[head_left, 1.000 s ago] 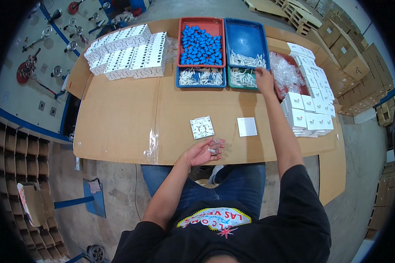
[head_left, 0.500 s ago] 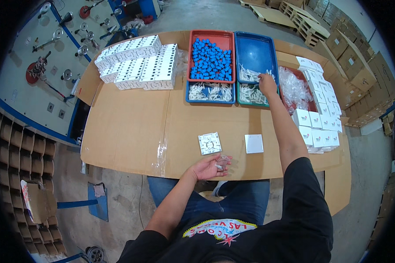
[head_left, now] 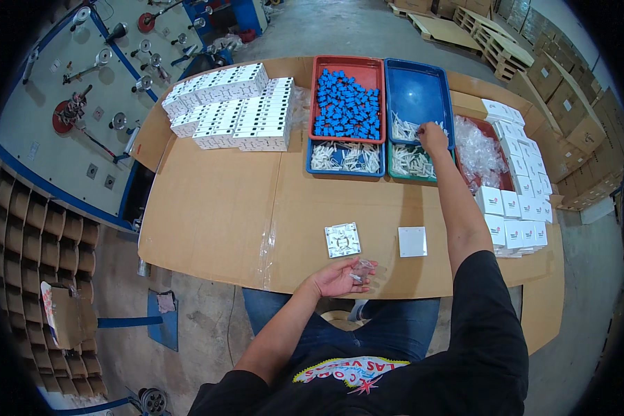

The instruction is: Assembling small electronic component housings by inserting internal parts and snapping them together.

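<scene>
Holding a clear bag [head_left: 365, 266] in half-curled fingers, L hand [head_left: 343, 279] is palm up near the table [head_left: 208, 215] edge; bag points approx. fwd-right, long axis slanting. R hand [head_left: 432, 137] is stretched fwd, at upper blue tray [head_left: 418, 83] w/ white pcs. [head_left: 403, 129]; whether its fingers grip, cannot tell. R forearm [head_left: 459, 215] partly blocks green tray [head_left: 409, 175]. White square base [head_left: 342, 240] lies just beyond L hand.
</scene>
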